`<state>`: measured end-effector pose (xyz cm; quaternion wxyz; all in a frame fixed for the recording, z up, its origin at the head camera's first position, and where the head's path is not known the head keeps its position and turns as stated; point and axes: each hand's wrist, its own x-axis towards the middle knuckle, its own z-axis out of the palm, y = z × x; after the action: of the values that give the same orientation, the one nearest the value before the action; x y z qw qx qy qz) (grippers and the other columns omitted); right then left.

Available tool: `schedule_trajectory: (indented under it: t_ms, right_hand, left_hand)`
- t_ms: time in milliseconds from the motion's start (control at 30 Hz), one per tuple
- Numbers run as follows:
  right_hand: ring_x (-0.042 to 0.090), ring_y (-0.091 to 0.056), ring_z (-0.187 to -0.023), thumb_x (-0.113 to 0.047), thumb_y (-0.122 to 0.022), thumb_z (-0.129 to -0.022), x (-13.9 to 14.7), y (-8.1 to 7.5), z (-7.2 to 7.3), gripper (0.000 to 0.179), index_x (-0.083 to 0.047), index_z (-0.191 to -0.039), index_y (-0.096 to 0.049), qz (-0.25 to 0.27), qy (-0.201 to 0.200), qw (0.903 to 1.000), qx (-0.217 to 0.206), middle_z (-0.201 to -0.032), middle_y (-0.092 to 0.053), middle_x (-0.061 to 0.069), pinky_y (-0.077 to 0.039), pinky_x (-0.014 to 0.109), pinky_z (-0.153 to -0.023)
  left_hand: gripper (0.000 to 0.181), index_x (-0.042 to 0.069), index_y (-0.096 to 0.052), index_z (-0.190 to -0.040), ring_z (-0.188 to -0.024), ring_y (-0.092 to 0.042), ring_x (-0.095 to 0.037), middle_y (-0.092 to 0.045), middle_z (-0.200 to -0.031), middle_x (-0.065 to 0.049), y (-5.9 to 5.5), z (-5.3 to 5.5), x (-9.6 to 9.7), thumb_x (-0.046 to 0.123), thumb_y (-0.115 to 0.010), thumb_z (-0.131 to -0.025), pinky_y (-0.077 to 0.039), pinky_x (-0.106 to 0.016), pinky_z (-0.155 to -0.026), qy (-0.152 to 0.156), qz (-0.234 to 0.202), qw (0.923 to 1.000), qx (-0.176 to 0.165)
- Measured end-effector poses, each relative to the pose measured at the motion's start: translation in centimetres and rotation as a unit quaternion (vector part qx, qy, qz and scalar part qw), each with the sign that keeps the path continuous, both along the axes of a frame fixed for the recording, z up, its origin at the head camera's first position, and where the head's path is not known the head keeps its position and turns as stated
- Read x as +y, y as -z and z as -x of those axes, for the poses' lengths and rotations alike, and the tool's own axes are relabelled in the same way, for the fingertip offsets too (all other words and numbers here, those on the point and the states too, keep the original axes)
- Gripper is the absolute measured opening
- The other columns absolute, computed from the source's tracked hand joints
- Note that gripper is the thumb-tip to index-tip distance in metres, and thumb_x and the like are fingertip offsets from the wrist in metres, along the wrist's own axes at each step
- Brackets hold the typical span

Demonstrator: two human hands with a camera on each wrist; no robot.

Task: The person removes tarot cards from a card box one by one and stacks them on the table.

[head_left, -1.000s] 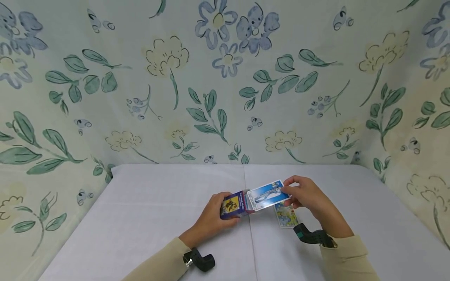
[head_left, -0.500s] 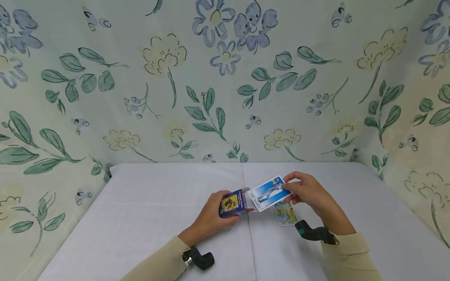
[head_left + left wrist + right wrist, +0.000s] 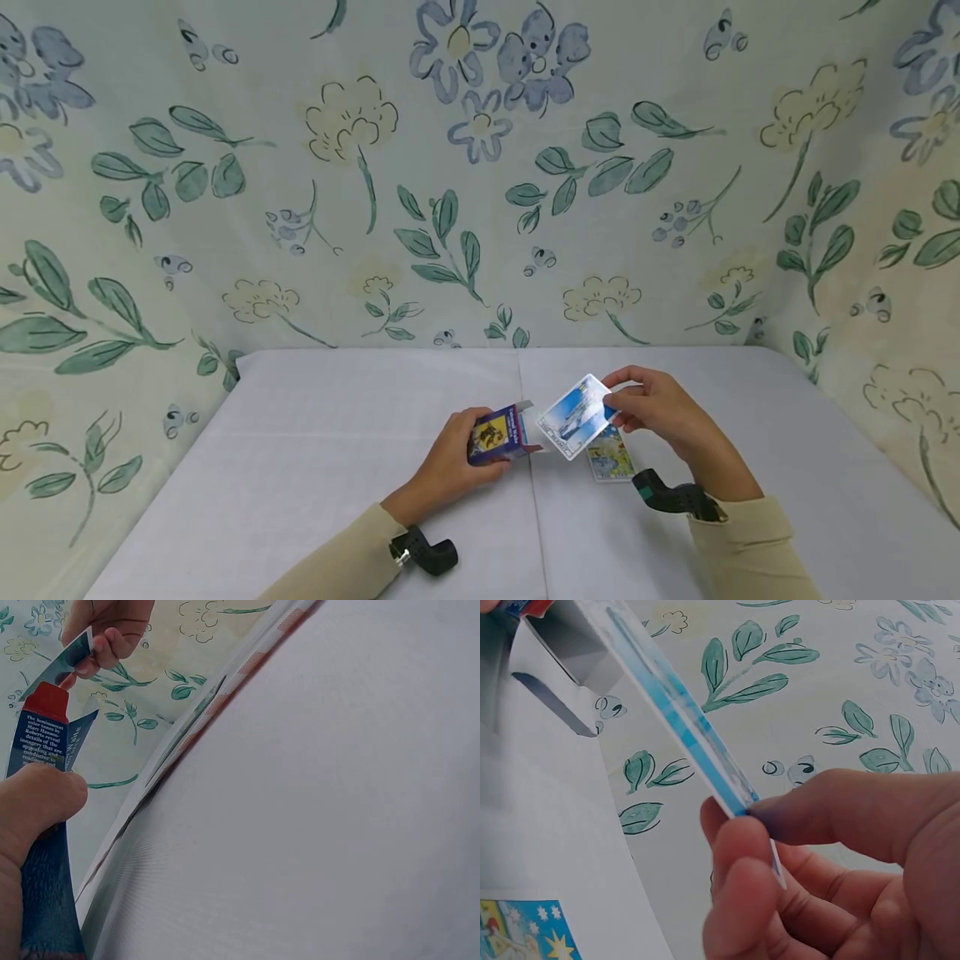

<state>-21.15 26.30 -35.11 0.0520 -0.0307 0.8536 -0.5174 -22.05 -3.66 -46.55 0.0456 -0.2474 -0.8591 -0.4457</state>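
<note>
My left hand (image 3: 448, 460) grips a purple-blue tarot card box (image 3: 493, 437) with a yellow picture on its front. The box lies tilted, its opened end and flaps toward the right. Between thumb and fingers, my right hand (image 3: 663, 412) pinches the right edge of a blue tarot card (image 3: 572, 418) with a white border. That card is in the air, just beyond the box's opening. Below it, a second tarot card (image 3: 611, 462), colourful and partly covered, lies face up on the table. In the left wrist view, the left thumb (image 3: 45, 795) presses the printed side of the box.
A white cloth covers the table (image 3: 337, 417), with a crease running through its middle. Floral fabric (image 3: 480, 208) hangs behind and at both sides. Each wrist carries a black camera mount, such as the left one (image 3: 427, 554).
The blue tarot card has come away from the box's open end and turned more steeply as the right hand drew it slightly right. The left hand and box have hardly moved.
</note>
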Motion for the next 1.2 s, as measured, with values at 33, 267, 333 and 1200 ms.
schedule_trajectory:
  t_ms: [33,267,333,1200]
  right_hand:
    - [0.032,-0.062,-0.07,-0.015,-0.062,-0.092,0.03,0.03,-0.02,0.037,0.005,-0.12,-0.051,-0.001,-0.002,1.0,0.001,-0.091,-0.07,0.015,-0.055,0.034,-0.069]
    - [0.035,-0.062,-0.073,-0.014,-0.063,-0.091,0.26,0.01,0.02,0.036,0.004,-0.121,-0.051,-0.007,0.007,0.9999,0.008,-0.091,-0.069,0.014,-0.055,0.036,-0.072]
    - [0.036,-0.062,-0.074,-0.013,-0.063,-0.091,0.3,-0.01,-0.02,0.037,0.004,-0.121,-0.05,-0.006,0.01,0.9999,0.006,-0.092,-0.069,0.014,-0.055,0.036,-0.072]
    - [0.029,-0.058,-0.086,-0.025,-0.061,-0.094,1.02,-0.01,0.55,0.042,0.006,-0.122,-0.055,-0.027,0.092,0.9953,0.009,-0.096,-0.064,0.014,-0.052,0.026,-0.073]
  left_hand:
    - [0.074,0.015,-0.043,-0.137,-0.104,-0.047,-0.013,-0.05,-0.121,0.001,0.01,-0.01,0.01,0.039,-0.079,-0.077,-0.045,-0.032,-0.088,0.0,0.001,1.0,-0.002]
    - [0.073,0.014,-0.044,-0.136,-0.106,-0.049,-0.013,-0.05,-0.122,-0.001,0.18,0.15,0.23,0.035,-0.08,-0.076,-0.046,-0.033,-0.09,-0.006,-0.007,0.9999,-0.003]
    - [0.073,0.015,-0.044,-0.136,-0.105,-0.049,-0.012,-0.05,-0.121,0.0,0.25,0.15,0.22,0.036,-0.08,-0.076,-0.047,-0.032,-0.09,-0.007,-0.004,1.0,-0.005]
    - [0.074,0.017,-0.043,-0.138,-0.107,-0.047,-0.011,-0.05,-0.121,0.003,0.07,0.29,0.04,0.042,-0.078,-0.077,-0.044,-0.035,-0.092,0.0,-0.002,0.9999,-0.012]
